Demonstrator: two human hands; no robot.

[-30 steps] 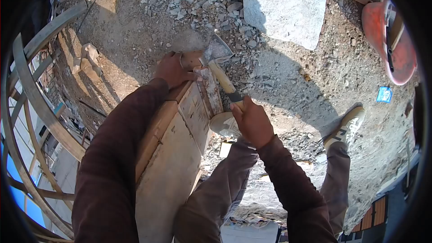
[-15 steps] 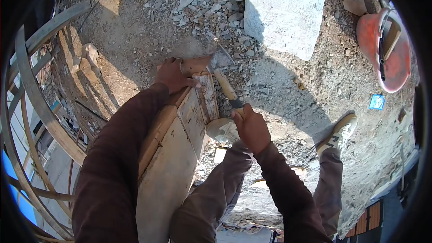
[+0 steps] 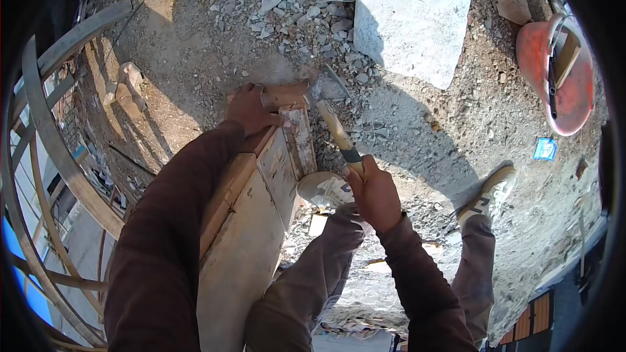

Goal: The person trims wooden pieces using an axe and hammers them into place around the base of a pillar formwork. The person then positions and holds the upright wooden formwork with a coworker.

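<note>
My left hand (image 3: 249,112) is closed on a reddish-brown brick piece (image 3: 285,94) at the end of a wall faced with pale slabs (image 3: 241,248). Around the wooden handle of a trowel (image 3: 337,129) my right hand (image 3: 373,192) is wrapped. The trowel's grey blade (image 3: 328,85) lies just right of the brick piece's end. Below the brick piece, a worn narrow strip (image 3: 300,140) runs down the wall's end face.
A red-orange bucket (image 3: 531,52) with tools inside lies at the right. At the top are a pale slab (image 3: 414,19) and grey gravel (image 3: 280,0). Curved metal bars (image 3: 65,150) stand at the left. My shoes (image 3: 499,189) rest on rubble ground.
My right hand has moved slightly right and down, taking the trowel with it, and the blade has shifted right from the brick piece. My left hand has stayed on the brick piece.
</note>
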